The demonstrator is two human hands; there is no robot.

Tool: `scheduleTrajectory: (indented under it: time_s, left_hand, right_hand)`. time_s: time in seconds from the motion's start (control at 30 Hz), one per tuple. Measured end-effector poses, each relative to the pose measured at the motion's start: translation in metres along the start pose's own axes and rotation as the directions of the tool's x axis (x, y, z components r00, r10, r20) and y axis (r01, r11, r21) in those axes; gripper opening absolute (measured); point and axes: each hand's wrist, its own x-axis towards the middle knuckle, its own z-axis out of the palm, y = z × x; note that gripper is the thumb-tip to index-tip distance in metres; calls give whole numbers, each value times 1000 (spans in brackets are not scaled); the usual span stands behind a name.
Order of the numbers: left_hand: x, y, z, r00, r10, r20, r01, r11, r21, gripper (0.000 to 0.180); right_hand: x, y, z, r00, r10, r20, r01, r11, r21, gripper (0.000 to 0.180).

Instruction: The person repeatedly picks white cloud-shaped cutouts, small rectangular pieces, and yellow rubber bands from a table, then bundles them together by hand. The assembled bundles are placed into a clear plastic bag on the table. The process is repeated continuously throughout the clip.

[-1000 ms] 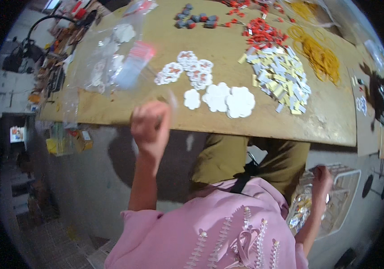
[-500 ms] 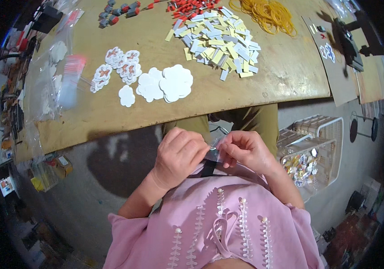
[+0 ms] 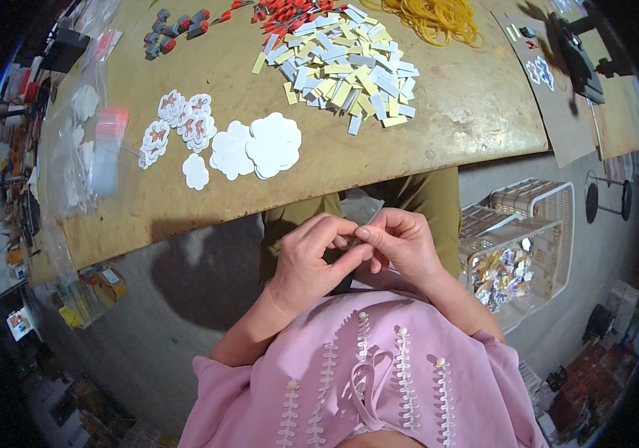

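Since a moment before, both hands had stayed together in the lap, left hand point(image 3: 308, 257) and right hand point(image 3: 401, 243) pinching a small grey strip point(image 3: 370, 218) below the table edge point(image 3: 319, 190)

Single head view, worn on my head and facing steeply down, close over my left hand point(image 3: 310, 261) and right hand point(image 3: 403, 243) meeting at my lap, the wooden table point(image 3: 454, 112) lying beyond them toward the top, its straight edge bowed by the fisheye.
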Motion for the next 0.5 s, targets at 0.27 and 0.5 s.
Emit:
scheduleTrajectory:
  time_s: [0.27,0.5]
  left_hand:
    - [5,3,0,998,-22,58,18,998,58,14]
    - [3,-10,-2,992,-78,99,80,997,-20,15]
  right_hand:
    - [0,9,7,990,-88,-114,70,986,-152,33]
    - [0,7,4,992,-93,-86,73,974,-213,33]
